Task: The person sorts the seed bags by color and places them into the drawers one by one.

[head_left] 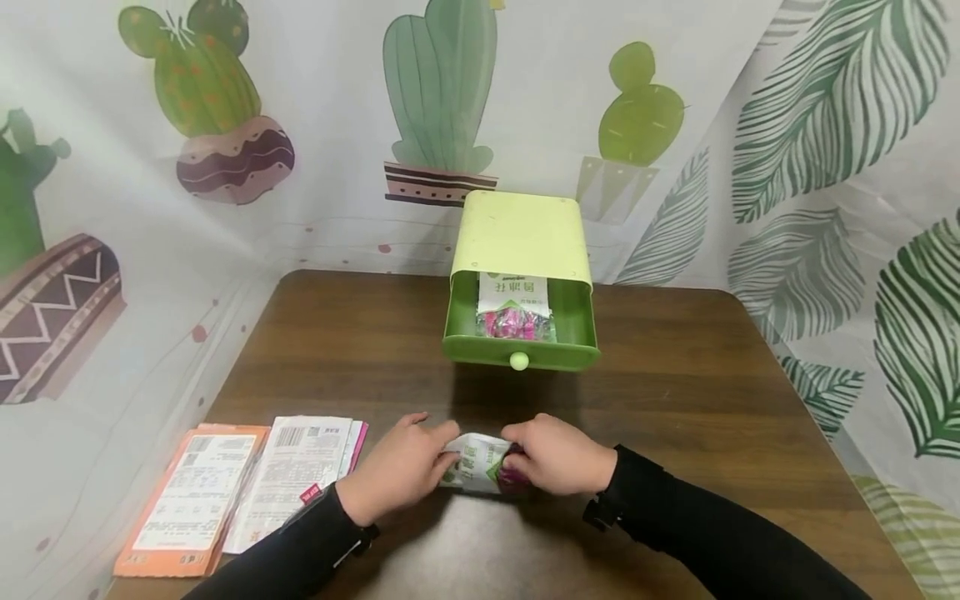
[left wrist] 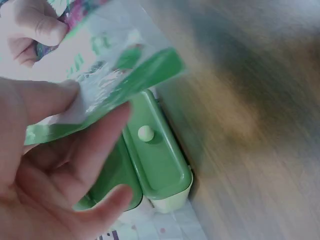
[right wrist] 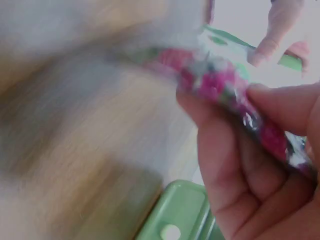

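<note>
— So, what is in your hands?

— One white-and-green packet [head_left: 476,467] with dark pink contents, stretched between both. My left hand [head_left: 405,462] pinches its left end, thumb above and fingers below; my right hand [head_left: 558,454] grips the right end, where the pink contents show. Grip on both sides: narrow.

— Position of the packet?

— Near side of the brown table [head_left: 360,342], in front of the drawer [head_left: 468,350]. Whether its lower edge touches the wood, I cannot tell.

— And the drawer?

— Green, pulled out of the pale green cabinet [head_left: 521,233], round knob [head_left: 519,361] facing me. A second packet [head_left: 513,304] of similar print lies inside, pink contents toward the front.

— Anything to my side, I mean your left?

— Two flat items side by side: an orange one [head_left: 197,492] with a printed white panel, and a white printed one [head_left: 292,467] overlapping its edge, close to my left sleeve [head_left: 292,550]. Behind the table, a cactus-print cloth [head_left: 330,125].
</note>
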Motion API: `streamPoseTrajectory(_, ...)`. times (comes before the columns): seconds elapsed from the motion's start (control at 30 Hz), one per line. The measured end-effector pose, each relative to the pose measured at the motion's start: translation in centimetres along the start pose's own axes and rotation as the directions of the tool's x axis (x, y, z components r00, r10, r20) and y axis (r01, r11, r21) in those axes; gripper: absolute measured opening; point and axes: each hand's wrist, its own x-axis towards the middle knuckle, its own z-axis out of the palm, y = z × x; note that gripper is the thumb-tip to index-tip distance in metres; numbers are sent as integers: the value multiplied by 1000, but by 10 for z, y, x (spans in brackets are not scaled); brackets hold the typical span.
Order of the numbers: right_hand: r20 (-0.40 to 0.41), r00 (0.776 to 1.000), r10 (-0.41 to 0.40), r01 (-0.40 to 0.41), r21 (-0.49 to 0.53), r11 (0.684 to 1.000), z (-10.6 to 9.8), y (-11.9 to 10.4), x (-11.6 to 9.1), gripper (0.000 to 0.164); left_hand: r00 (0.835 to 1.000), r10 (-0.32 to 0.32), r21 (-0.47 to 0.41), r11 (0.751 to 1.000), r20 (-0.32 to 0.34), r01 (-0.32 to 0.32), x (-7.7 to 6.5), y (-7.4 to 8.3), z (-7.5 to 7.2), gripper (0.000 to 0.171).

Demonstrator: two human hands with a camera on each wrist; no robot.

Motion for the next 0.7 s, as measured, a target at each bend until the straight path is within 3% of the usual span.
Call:
streamPoseTrajectory(0.1, 31, 999, 39, -43, 150, 988, -8, 1, 2, 11, 996, -50, -47, 998, -68, 47, 2, 1, -3, 43)
streamPoseTrajectory(0.17, 53, 997, 60, -71, 228, 971, -13, 2, 2, 6, 994, -49, -34, 998, -101, 46, 3, 2, -5, 58)
streamPoseTrajectory(0.3, 84, 992, 89, -112, 315, 942, -17, 4, 3, 5, 991, 18, 10, 1000, -135, -17, 5, 0, -6, 55)
streamPoseTrajectory(0.43, 101, 986, 135, -163, 375, 912, -16, 10, 2, 7, 989, 91, 59, 995, -115, -85, 2, 0, -4, 55)
streamPoseTrajectory(0.57, 110, 977, 184, -214, 479, 851, -15, 10, 2, 8, 986, 157, 72, 986, -62, -153, -2, 4, 1, 74)
streamPoseTrajectory(0.7, 137, 968, 212, -251, 617, 746, -13, 6, 2, 9, 974, 222, 71, 973, -47, -219, -4, 9, 6, 81)
